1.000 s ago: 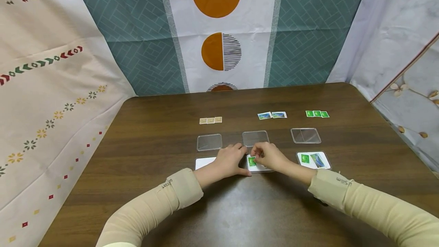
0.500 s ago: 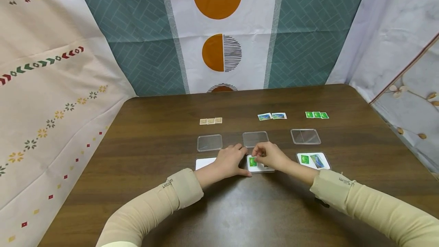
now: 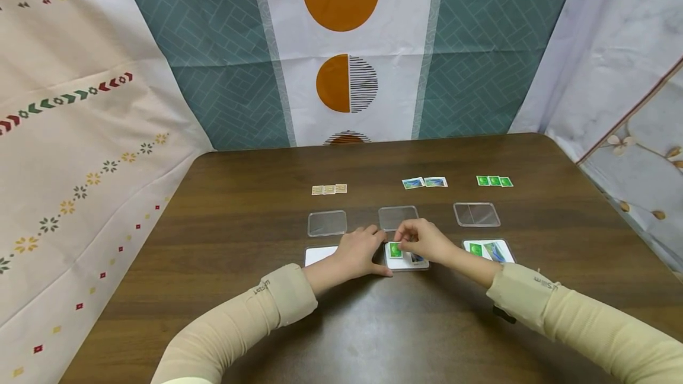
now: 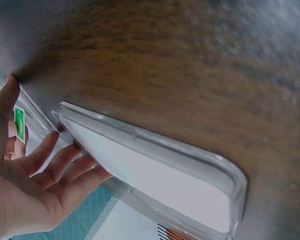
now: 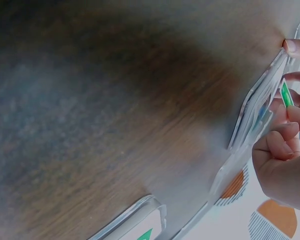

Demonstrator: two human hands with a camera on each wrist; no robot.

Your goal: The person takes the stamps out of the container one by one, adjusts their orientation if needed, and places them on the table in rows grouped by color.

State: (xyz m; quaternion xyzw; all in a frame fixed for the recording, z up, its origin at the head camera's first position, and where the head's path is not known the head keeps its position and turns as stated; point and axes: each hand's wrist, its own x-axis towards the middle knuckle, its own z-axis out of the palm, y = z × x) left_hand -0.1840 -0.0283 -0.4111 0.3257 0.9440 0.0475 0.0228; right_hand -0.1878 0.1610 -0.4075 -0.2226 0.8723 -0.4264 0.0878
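Note:
My right hand pinches a small green stamp over the left part of a white card in a clear plastic case. A blue landscape stamp on that card is partly covered by the hand. In the right wrist view the green stamp stands tilted between thumb and fingertip. My left hand lies spread at the case's left side, thumb at its near corner and index finger near the far one. In the left wrist view its other fingers reach along a second case holding a blank white card.
Beyond the cases lie three clear lids, one per case. Farther back are rows of beige stamps, landscape stamps and green stamps. At right, another case holds a card bearing a green and a landscape stamp.
My right hand has shifted slightly right with the green stamp, and more of the landscape stamp on the card shows. My left hand has stayed at the case's side.

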